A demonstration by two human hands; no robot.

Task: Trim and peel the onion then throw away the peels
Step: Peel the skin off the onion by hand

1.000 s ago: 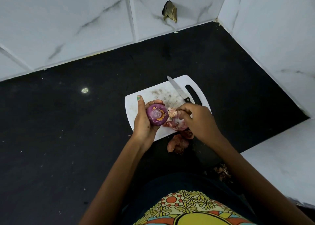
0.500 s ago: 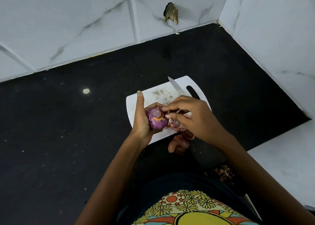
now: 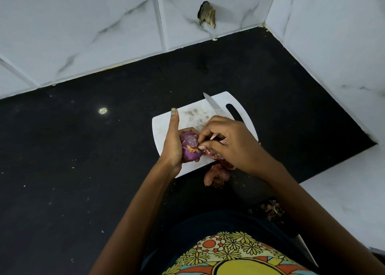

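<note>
A purple onion (image 3: 190, 146) with a trimmed end facing up sits in my left hand (image 3: 174, 144), which grips it from the left with the thumb sticking straight up. My right hand (image 3: 231, 142) reaches in from the right, and its fingertips pinch a scrap of skin at the onion's cut end. Both hands hover over the near edge of a white cutting board (image 3: 166, 125). A knife (image 3: 212, 105) lies on the board behind my right hand, its handle partly hidden. Reddish peels (image 3: 216, 176) lie on the counter just off the board's near edge.
The black counter (image 3: 83, 160) stretches wide to the left. White marble-pattern tiled walls (image 3: 104, 25) close the back and right side. A dark bin with peel scraps (image 3: 271, 210) sits near my body at the lower right. A white ledge (image 3: 343, 202) lies to the right.
My right hand has moved left from the peel pile to the onion's top and now picks at the skin there. My left hand has tilted the onion slightly.
</note>
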